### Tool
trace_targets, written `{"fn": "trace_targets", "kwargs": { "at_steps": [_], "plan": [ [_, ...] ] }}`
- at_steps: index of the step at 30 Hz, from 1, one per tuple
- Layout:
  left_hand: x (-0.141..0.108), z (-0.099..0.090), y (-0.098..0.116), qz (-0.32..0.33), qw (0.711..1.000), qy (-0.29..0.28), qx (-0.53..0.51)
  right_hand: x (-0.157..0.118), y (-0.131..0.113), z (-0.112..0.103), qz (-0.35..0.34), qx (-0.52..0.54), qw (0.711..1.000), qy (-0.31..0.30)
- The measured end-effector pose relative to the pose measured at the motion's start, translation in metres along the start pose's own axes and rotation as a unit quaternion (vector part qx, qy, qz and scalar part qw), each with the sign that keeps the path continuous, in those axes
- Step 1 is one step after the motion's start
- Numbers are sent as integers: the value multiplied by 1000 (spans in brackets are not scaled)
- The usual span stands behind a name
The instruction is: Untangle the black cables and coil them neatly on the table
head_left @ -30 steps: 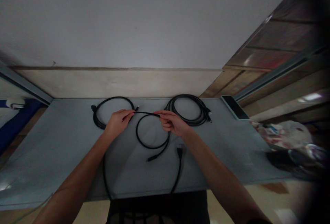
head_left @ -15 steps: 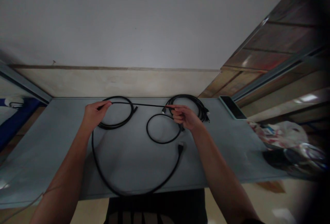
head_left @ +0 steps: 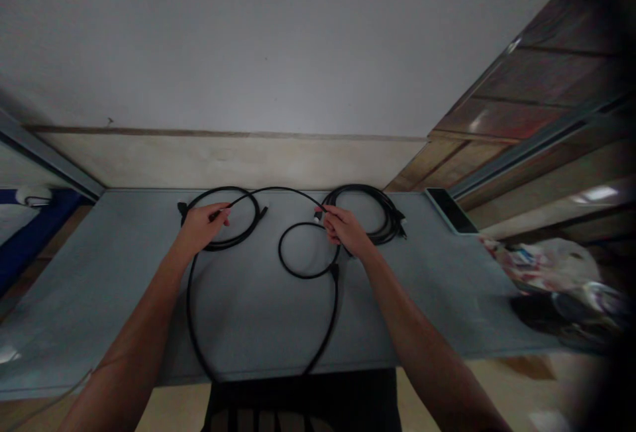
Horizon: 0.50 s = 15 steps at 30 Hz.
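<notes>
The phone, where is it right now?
In the head view, the phone lies at the back right corner of the table, to the right of the coiled black cable, which is partly behind the right hand.

One view, head-worn: looks forward and down from the near side of the table (head_left: 268,326), higher than its top; left hand (head_left: 201,226) and right hand (head_left: 348,230) mid-frame, fairly near; arms (head_left: 132,339) cut by the bottom edge; wall (head_left: 258,54) square ahead, filling the top; wide field, floor (head_left: 489,385) included
</notes>
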<state>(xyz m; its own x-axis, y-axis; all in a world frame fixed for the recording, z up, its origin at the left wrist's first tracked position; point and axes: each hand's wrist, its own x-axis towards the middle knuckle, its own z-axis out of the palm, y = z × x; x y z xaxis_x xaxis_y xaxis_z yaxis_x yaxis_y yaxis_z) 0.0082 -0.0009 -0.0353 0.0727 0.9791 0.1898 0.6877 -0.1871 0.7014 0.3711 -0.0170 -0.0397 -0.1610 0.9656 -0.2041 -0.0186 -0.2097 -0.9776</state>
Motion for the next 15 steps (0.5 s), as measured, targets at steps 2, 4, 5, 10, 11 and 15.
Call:
{"fn": "trace_targets", "kwargs": {
  "at_steps": [2, 4, 5, 10, 11, 15],
  "plan": [
    [-2, 6, 2, 13, 999, -23, -19, -3, -4, 3, 17, 49, 998, -32],
    [-5, 13, 7, 31, 999, -31, -33, -6, -7, 6, 44, 107, 990, -75],
    [-7, 18, 10, 43, 998, -32, -35, -7, -8, 9, 60, 137, 984, -96],
    [-17, 42, 36, 79, 995, -39, -43, -8, -6, 24, 114, 272, 945, -139],
    [-18, 45, 40, 78, 995, -39, -49, -8, -5, 27, 117, 292, 939, -140],
    [-18, 48, 44, 52, 994, 0, -97, -9, -1, 37, 119, 317, 929, -151]
  ]
}}
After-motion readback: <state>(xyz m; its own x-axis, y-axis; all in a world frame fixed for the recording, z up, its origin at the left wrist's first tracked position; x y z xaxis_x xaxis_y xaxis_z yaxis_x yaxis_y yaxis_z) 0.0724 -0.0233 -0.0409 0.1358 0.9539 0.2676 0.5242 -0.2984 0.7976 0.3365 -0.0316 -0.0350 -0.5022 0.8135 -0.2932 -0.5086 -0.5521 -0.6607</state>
